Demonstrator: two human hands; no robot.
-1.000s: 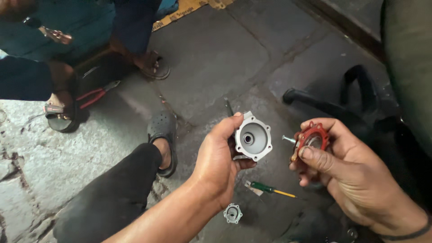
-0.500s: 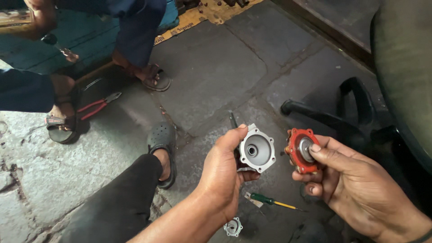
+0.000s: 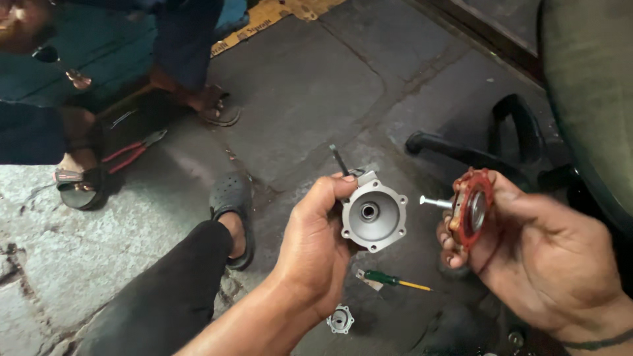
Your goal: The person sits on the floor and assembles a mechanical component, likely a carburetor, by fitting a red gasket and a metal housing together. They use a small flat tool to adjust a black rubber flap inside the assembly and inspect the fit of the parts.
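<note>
left hand [image 3: 315,245] fingers clenched on grey metal housing [image 3: 374,215], cavity facing up. right hand [image 3: 541,254] fingers gripping red diaphragm disc [image 3: 472,208], its pin aimed at housing, just apart, above the floor [image 3: 297,86].

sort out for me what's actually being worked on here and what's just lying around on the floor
In hand:
- left hand holds the grey metal housing
- right hand holds the red diaphragm disc with its pin aimed at the housing

Lying about:
- green screwdriver
- small metal cover
- red-handled pliers
</note>
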